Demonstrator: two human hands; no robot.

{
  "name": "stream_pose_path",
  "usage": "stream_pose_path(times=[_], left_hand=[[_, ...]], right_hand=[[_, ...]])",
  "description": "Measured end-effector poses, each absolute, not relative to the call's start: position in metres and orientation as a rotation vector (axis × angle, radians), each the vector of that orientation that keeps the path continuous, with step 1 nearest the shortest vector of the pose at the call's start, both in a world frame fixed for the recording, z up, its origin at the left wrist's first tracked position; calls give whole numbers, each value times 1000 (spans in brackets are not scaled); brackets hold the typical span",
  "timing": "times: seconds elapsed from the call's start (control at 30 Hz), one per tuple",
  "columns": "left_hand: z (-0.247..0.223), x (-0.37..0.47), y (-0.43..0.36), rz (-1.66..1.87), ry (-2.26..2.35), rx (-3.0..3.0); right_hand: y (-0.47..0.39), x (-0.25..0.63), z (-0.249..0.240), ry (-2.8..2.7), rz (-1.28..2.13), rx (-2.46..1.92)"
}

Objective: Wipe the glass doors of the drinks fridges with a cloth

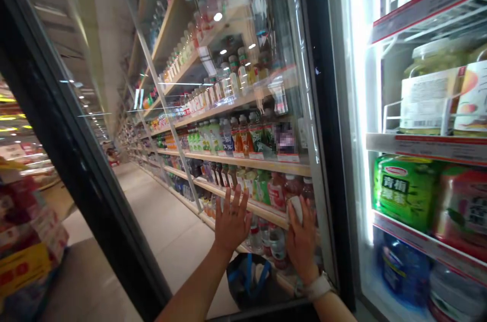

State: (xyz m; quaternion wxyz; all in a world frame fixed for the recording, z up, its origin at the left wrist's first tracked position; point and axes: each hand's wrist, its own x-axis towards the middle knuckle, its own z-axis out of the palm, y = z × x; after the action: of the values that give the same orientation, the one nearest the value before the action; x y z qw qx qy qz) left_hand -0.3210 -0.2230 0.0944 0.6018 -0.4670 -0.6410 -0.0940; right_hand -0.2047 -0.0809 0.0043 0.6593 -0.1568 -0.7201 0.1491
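White pad (296, 209), gripped by the right hand (303, 242), should be pressed flat on glass door (228, 109); left hand (232, 223) is spread.

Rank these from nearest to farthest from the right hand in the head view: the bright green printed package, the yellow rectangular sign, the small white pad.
1. Small white pad: touching the right hand.
2. Bright green printed package: off to the right.
3. Yellow rectangular sign: far lower left.

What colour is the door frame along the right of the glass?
The door frame is black; the head view shows it best.
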Motion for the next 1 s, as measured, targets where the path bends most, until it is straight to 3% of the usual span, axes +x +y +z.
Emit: stream_pose_path(times=[0.7, 0.83, 1.0], left_hand=[[92, -325, -222, -222, -1461, -1077], [90, -325, -222, -186, -1485, -1056], [90, -322, -222, -167, -1491, -1040]], right_hand=[[-31, -187, 59, -1497, 255, -332], [-52, -198, 43, -1605, 201, -292], [-99, -213, 8, -1921, -4, 54]])
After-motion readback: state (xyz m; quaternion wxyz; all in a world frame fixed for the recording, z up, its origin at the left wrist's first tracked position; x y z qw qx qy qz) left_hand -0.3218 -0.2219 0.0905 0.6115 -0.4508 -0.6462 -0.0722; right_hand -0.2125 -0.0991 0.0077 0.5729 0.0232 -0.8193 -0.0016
